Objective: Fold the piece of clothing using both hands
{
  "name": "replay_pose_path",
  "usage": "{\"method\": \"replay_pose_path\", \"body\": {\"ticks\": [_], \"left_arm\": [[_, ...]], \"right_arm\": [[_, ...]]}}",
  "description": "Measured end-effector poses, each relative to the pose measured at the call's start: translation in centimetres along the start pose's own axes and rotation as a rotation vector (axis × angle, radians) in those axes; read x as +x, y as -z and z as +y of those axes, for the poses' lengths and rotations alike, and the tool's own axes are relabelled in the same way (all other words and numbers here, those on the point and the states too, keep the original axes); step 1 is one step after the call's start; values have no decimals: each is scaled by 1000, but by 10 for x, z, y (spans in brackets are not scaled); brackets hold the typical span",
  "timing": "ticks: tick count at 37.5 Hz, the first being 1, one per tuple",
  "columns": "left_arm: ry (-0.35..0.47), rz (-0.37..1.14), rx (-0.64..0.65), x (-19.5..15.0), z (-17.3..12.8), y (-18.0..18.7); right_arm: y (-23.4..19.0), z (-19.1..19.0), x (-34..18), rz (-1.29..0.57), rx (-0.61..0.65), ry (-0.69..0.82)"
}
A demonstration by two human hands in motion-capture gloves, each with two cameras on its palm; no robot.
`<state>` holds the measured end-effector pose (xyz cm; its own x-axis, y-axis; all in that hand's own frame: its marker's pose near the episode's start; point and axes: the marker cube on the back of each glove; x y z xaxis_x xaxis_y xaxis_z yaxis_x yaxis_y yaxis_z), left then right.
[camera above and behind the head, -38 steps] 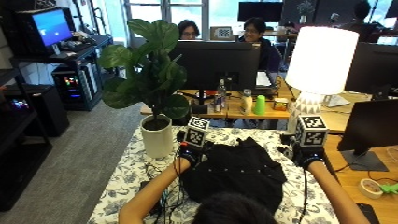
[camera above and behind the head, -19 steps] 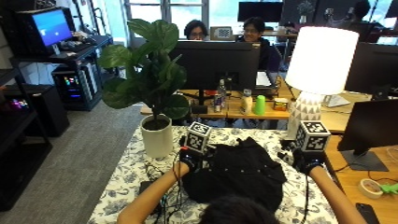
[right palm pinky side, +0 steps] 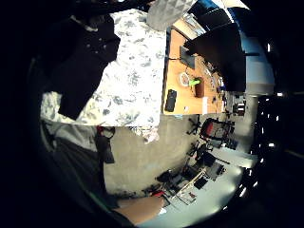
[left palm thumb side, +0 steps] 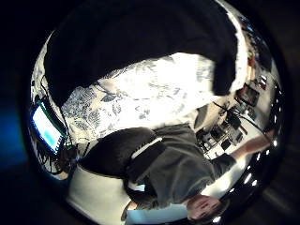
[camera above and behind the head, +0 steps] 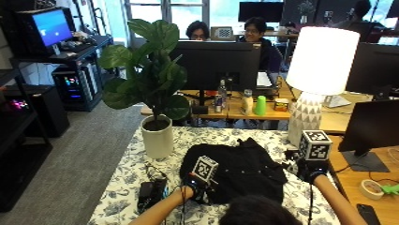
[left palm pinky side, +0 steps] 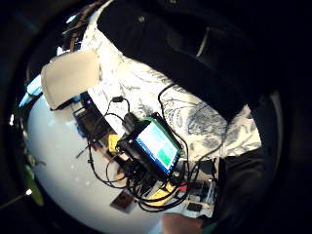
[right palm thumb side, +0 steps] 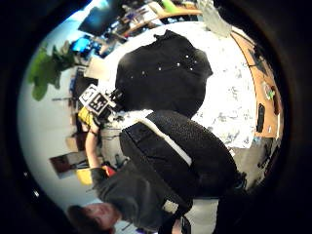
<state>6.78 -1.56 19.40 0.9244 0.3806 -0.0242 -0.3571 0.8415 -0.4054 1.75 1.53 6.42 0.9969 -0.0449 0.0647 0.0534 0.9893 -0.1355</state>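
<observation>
A black garment (camera above and behind the head: 233, 171), soft and matte with small pale buttons dotted over it, lies spread in a rumpled, roughly rounded heap on a table covered by a white cloth (camera above and behind the head: 128, 180) printed with blue-grey leaves. The left hand (camera above and behind the head: 198, 190) sits at the garment's near left edge, its gloved fingers down against the fabric; whether they pinch it or merely rest there cannot be told. The right hand (camera above and behind the head: 310, 169) is raised just beyond the garment's right edge, over the patterned cloth, and its fingers are hidden, so their state cannot be told either. In the right thumb side palm view the garment (right palm thumb side: 163, 73) lies flat under the palm, apart from it. Left of the left hand's fingers a small dark device (camera above and behind the head: 151, 192) with cables lies on the cloth. Beyond them stands a smooth white cylindrical pot (camera above and behind the head: 157, 137) holding a broad-leaved plant (camera above and behind the head: 146, 70). Past the right fingers rises a lamp with a faceted white base (camera above and behind the head: 303, 119) and a plain drum shade (camera above and behind the head: 321, 60).
</observation>
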Motion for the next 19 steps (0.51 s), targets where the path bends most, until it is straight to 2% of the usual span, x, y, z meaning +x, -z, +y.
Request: {"method": "replay_pose_path", "body": {"ticks": [3, 7, 11, 13, 15, 17, 19], "left_arm": [[40, -4, -120, 2, 6, -11], [161, 7, -366, 10, 62, -13], [302, 8, -425, 6, 70, -18], [281, 24, -441, 6, 69, -20], [207, 37, -423, 7, 65, -20], [153, 27, -368, 6, 60, -20], [146, -5, -281, 4, 53, -18]], "right_arm": [[-11, -9, 4, -7, 2, -2], [-22, -12, 7, -11, -6, 6], [-30, -10, 5, -17, -17, 20], [-30, -6, 4, -17, -25, 22], [-28, 1, 0, -17, -38, 26], [-29, 3, -2, -18, -46, 28], [-36, -4, 1, -17, -44, 23]]}}
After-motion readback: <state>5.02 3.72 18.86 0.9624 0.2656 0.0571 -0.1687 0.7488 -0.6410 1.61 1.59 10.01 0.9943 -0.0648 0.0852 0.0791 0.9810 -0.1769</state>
